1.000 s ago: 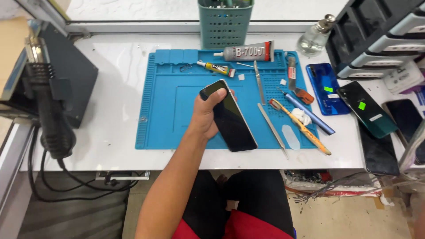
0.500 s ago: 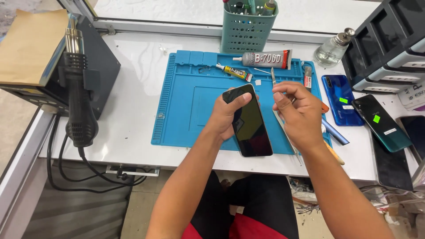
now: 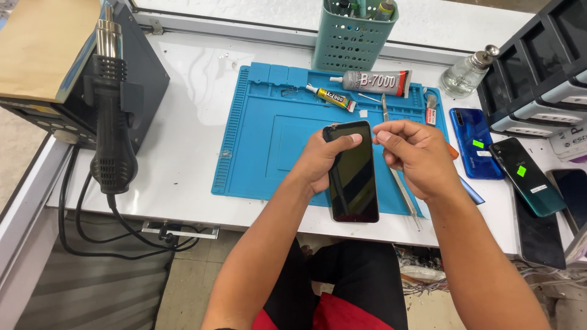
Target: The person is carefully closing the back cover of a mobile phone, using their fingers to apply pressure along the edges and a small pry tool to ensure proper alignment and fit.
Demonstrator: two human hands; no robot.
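Observation:
A black phone [image 3: 353,174] with a dark screen is held face up over the blue work mat [image 3: 269,140]. My left hand [image 3: 321,160] grips it from the left side, thumb lying across its top edge. My right hand [image 3: 411,157] hovers just right of the phone's top corner with thumb and forefinger pinched together; I see nothing between them. Thin metal tweezers [image 3: 403,189] lie on the mat under my right hand.
A hot-air gun [image 3: 113,122] hangs on a black station at left. At the back stand a green tool basket [image 3: 351,40], a large glue tube [image 3: 378,80], a small glue tube [image 3: 333,98] and a glass bottle [image 3: 466,73]. Several phones [image 3: 472,142] and black drawers [image 3: 538,67] are at right.
My right hand came into view over the mat and now sits pinched beside the phone's top corner. The phone has turned more upright in my left hand.

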